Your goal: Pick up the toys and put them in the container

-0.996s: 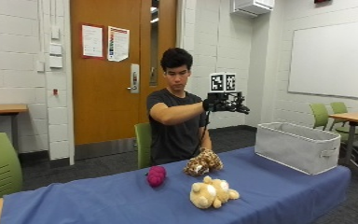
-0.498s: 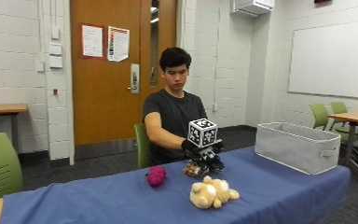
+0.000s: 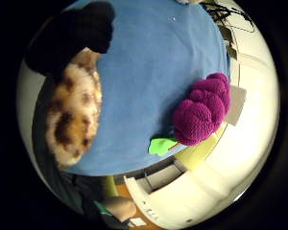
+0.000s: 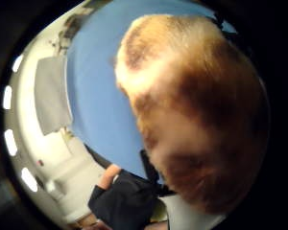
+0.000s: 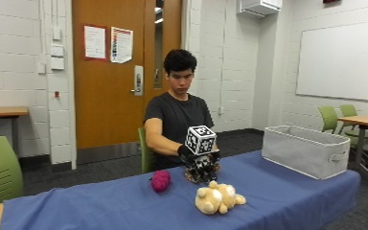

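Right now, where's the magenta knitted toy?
In the outside view the magenta knitted toy lies on the blue table, beside the spotted plush under the gloved right hand, on the side away from the grey container.

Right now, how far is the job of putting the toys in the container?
Nothing looks done: all three toys are on the blue table, away from the grey container. In hand: the gloved right hand is down on the spotted brown toy. Left: the purple toy and the tan plush.
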A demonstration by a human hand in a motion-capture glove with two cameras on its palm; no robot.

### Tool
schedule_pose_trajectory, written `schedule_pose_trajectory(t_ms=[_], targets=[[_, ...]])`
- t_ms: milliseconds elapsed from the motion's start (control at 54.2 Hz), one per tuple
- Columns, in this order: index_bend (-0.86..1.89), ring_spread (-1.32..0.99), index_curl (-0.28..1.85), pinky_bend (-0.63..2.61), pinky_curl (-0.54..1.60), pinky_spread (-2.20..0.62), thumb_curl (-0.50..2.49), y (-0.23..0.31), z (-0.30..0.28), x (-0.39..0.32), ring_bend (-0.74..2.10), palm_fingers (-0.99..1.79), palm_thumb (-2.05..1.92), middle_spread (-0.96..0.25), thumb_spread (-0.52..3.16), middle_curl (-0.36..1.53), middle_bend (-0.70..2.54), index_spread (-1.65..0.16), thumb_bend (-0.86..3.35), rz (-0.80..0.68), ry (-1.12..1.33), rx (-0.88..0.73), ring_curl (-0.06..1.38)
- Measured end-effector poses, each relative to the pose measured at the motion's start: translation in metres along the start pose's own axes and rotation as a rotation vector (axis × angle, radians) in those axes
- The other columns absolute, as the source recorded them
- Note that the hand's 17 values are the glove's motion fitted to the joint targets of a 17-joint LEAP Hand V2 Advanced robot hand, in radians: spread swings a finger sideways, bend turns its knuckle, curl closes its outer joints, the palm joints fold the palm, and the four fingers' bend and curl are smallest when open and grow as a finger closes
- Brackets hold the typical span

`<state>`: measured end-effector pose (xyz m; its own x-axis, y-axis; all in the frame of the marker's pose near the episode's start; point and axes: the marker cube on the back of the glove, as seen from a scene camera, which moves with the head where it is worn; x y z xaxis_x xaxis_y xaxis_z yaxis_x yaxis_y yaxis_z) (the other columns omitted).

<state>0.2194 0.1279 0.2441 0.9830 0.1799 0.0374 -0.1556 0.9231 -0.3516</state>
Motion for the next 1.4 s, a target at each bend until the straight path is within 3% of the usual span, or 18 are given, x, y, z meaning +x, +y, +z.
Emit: schedule_pose_trajectory(t_ms=[166, 258, 480, 590, 811, 1033, 1273, 1402], targets=[[0.62, -0.15, 0.54, 0.77, 0.41, -0.04, 0.26, 0.002, -0.003, -0.001, 0.41, 0.12, 0.23, -0.02, 1.18, 0.19, 0.09, -0.3, 0.09, 0.006, 0.0, 0.119, 0.19], [0.63, -0.29, 0.53, 0.61, 0.35, -0.14, 0.31, 0.003, -0.004, -0.004, 0.69, 0.45, 0.36, -0.08, 1.24, 0.21, 0.21, -0.31, 0.16, -0.002, 0.025, 0.174, 0.26], [0.39, -0.41, 0.52, 0.66, 0.36, -0.33, 0.44, -0.001, -0.009, -0.015, 0.91, 0.98, 0.53, -0.26, 1.14, 0.36, 0.6, -0.31, 0.19, -0.053, 0.137, 0.333, 0.35], [0.29, -0.42, 0.53, 0.69, 0.37, -0.38, 0.51, -0.005, -0.014, -0.015, 0.98, 1.15, 0.57, -0.32, 1.03, 0.43, 0.74, -0.31, 0.18, -0.08, 0.075, 0.324, 0.39], [0.27, -0.39, 0.64, 0.7, 0.39, -0.42, 0.63, -0.012, -0.042, -0.011, 1.14, 1.23, 0.57, -0.33, 0.96, 0.53, 0.93, -0.31, 0.17, -0.065, -0.043, 0.24, 0.47], [0.35, -0.37, 0.77, 0.73, 0.4, -0.43, 0.74, -0.017, -0.134, -0.041, 1.18, 1.2, 0.55, -0.32, 0.91, 0.58, 1.0, -0.3, 0.16, -0.072, -0.047, 0.324, 0.48], [0.34, -0.36, 0.89, 0.77, 0.4, -0.43, 0.85, -0.007, -0.262, -0.152, 1.2, 1.17, 0.53, -0.31, 0.89, 0.62, 1.03, -0.3, 0.15, -0.223, -0.011, 0.51, 0.49], [0.33, -0.36, 0.95, 0.78, 0.4, -0.43, 0.91, 0.016, -0.309, -0.265, 1.21, 1.16, 0.52, -0.31, 0.88, 0.63, 1.03, -0.29, 0.15, -0.469, -0.042, 0.556, 0.49]])
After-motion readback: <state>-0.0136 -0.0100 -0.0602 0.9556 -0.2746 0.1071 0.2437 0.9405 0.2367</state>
